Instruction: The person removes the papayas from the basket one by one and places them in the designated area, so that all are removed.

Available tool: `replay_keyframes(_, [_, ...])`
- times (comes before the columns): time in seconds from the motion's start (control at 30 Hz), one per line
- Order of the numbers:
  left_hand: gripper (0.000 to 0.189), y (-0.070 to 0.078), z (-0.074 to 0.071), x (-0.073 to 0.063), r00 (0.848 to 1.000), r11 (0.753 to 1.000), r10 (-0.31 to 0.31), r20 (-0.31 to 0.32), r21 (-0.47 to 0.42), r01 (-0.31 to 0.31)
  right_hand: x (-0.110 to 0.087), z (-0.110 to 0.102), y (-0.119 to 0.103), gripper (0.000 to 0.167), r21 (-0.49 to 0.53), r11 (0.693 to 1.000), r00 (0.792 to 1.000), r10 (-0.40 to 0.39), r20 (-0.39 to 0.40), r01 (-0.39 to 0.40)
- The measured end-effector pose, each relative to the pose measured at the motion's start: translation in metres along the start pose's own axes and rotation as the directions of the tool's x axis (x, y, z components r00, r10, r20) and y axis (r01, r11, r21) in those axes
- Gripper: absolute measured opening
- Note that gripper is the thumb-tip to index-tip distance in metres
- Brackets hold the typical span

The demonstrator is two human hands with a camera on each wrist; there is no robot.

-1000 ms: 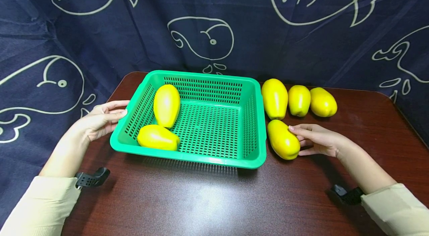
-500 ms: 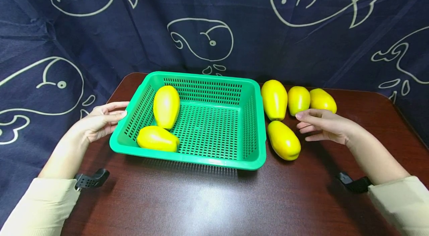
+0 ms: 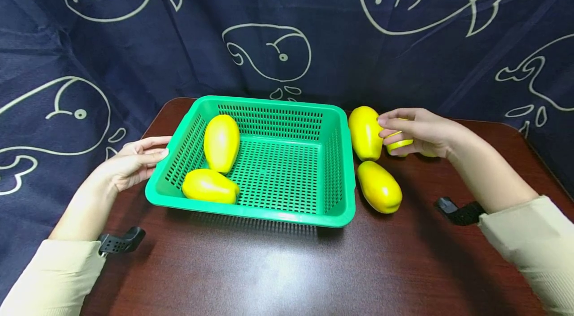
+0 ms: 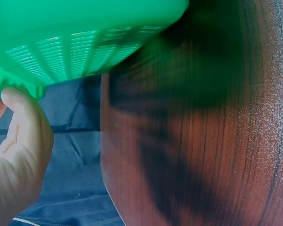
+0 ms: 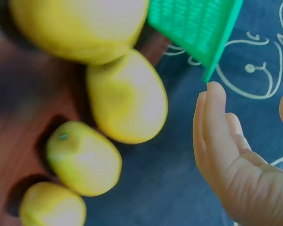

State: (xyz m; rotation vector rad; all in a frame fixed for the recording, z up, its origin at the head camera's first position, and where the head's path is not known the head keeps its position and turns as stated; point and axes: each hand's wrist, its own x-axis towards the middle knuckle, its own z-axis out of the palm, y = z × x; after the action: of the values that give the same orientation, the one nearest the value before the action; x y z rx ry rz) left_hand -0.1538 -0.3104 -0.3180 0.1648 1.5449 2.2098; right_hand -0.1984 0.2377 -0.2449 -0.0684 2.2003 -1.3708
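My left hand (image 3: pixel 130 161) grips the left rim of a green plastic basket (image 3: pixel 269 214); the left wrist view shows a finger or thumb against that rim (image 4: pixel 19 84). Inside the basket, toward its left end, lie two yellow papaya-like fruits, one long fruit (image 3: pixel 221 144) at the back and another (image 3: pixel 211 186) in front. My right hand (image 3: pixel 421 131) hovers with fingers extended and parted, above the fruits right of the basket. Nearest its fingertips is a large fruit (image 3: pixel 364 131). In front of that lies another fruit (image 3: pixel 379 187). A smaller fruit (image 3: pixel 398 145) is partly hidden behind the hand.
One more fruit (image 5: pixel 54 205) shows fully only in the right wrist view. Everything stands on a dark brown table (image 3: pixel 278 276). A blue curtain (image 3: pixel 332 7) with white fish drawings hangs behind the table's back edge.
My right hand has let go of the front fruit, drawn back to the right, then risen toward the back row of fruits. My left hand and the basket have hardly moved.
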Motion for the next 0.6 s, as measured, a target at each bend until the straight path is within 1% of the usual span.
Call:
replay_keyframes(0.17, [0.033,0.000,0.000,0.000,1.000,1.000,0.001,0.000,-0.001,-0.001,0.008,0.013,-0.024,0.067,-0.002,1.000,0.999,-0.013,0.034,0.013])
replay_keyframes(0.27, [0.033,0.000,0.000,0.000,1.000,1.000,0.003,0.001,-0.001,-0.003,0.014,0.022,-0.036,0.064,0.002,1.000,0.998,-0.024,0.060,0.024])
replay_keyframes(0.6, [0.032,-0.001,0.000,0.000,1.000,1.000,0.005,0.000,0.001,-0.005,0.032,0.046,-0.068,0.057,0.031,0.998,0.994,-0.059,0.097,0.056])
